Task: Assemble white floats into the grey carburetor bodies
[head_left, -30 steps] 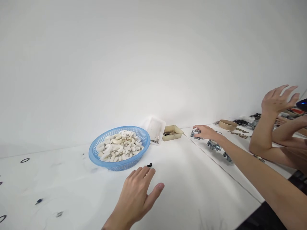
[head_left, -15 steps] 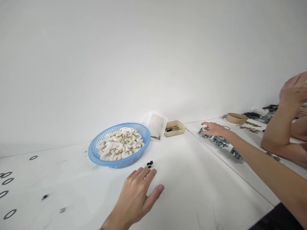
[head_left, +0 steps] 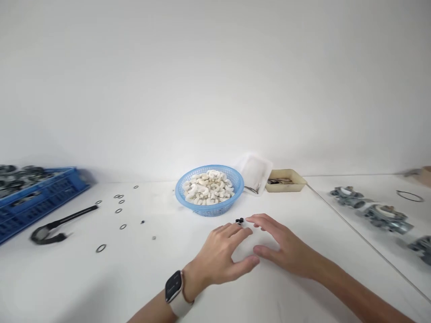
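Note:
Over the white table, my left hand (head_left: 226,254) hovers with its fingers apart and nothing in it; a watch (head_left: 174,287) is on that wrist. Facing it, my right hand (head_left: 281,246) is also spread and holds nothing I can see. Just beyond the fingertips of both hands lie small black parts (head_left: 239,221), partly hidden by the left fingers. Behind them stands a blue round basket (head_left: 209,209) heaped with white curved parts (head_left: 206,187). Several metal castings (head_left: 387,217) rest on the table at the right, away from my right hand.
A clear plastic tray (head_left: 256,172) leans by the wall, beside a cream tray (head_left: 286,187) holding thin metal pieces. At left are a blue crate (head_left: 37,202) of dark parts, a black hooked tool (head_left: 63,224) and several black rings (head_left: 101,248). A seam (head_left: 350,229) crosses the table.
My right hand has come from the metal castings to beside my left hand. The view has swung left, bringing the blue crate into sight and the other person's arms out of it.

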